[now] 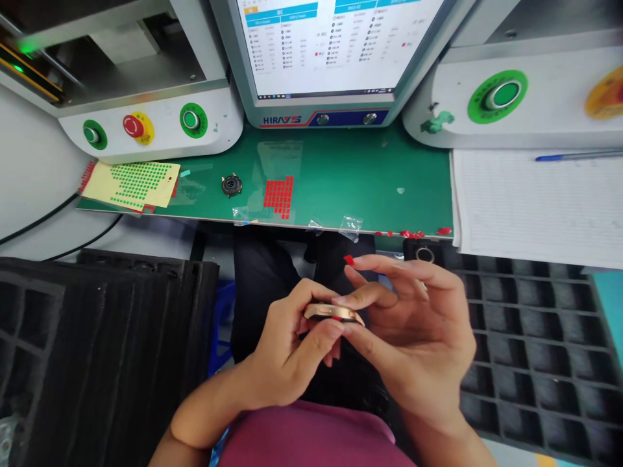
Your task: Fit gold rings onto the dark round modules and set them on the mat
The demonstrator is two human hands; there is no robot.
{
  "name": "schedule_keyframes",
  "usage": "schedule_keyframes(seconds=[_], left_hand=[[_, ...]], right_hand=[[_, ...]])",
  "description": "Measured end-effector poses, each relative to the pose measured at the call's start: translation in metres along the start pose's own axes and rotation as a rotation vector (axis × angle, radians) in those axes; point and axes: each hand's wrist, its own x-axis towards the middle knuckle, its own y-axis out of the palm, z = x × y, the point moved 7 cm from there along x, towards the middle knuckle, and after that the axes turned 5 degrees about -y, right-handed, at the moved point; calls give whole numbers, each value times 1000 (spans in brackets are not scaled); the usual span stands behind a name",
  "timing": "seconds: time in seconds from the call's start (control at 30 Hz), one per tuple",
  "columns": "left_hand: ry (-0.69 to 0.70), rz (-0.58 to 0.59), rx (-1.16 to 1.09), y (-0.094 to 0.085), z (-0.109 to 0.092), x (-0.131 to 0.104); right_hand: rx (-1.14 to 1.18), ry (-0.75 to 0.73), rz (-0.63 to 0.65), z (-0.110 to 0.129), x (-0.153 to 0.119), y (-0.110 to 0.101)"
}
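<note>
Head view, single frame.

Item 1: rose-gold watch case (335, 314), held in the air over the person's lap, short of the bench's near edge and carried by nothing but the fingers. It lies nearly flat, long axis left to right, tilted slightly down toward the right.

Item 2: left hand (285, 353), below and left of the case, fingers curled up under it, thumb and fingertips clamped on its left end and near rim.

Item 3: right hand (418, 324), to the right of the case, thumb and forefinger pinching its right end; remaining fingers spread loose. A small red sticker (349, 260) sits on the tip of one raised finger, just above and right of the case. Both hands touch the case; neither is nearer.

Item 4: green bench (370, 175), beyond the hands. On it: a block of red stickers (279, 194) near the middle of the near edge, a dark round part (232, 185) left of that block, a yellow sheet of green dots (134, 185) at the left end.

Item 5: black compartment tray (530, 337), right of the hands, below the bench edge.
</note>
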Motion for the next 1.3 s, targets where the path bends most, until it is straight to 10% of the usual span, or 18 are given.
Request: schedule_keyframes(seconds=[0.47, 1.3], left_hand=[[424, -121, 550, 3, -33, -3], [592, -145, 943, 20, -33, -1]], right_hand=[[224, 144, 66, -9, -15, 24], [198, 122, -287, -17, -23, 23]])
